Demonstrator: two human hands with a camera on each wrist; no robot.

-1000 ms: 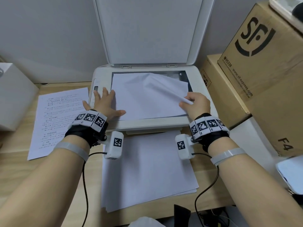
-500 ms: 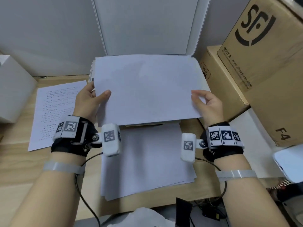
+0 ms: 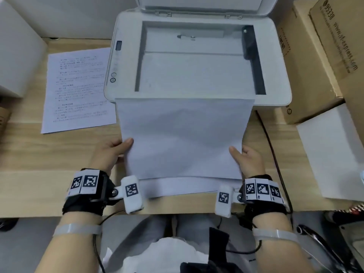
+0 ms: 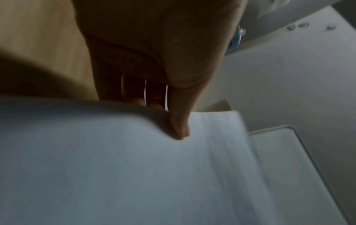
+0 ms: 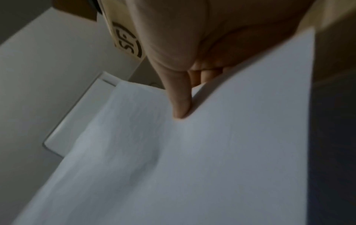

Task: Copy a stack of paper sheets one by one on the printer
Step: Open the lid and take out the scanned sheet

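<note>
Below the printer (image 3: 197, 56), both hands pinch one sheet (image 3: 181, 138); wrist views show thumbs on top.

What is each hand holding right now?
Left hand: pinches the sheet by its left edge.
Right hand: pinches the same sheet's right edge.

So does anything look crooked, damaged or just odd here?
Only slightly. The sheet pinched between the left hand and right hand shows a soft crease near its middle. The printer lid stands open and its glass is bare, as expected mid-copy.
</note>
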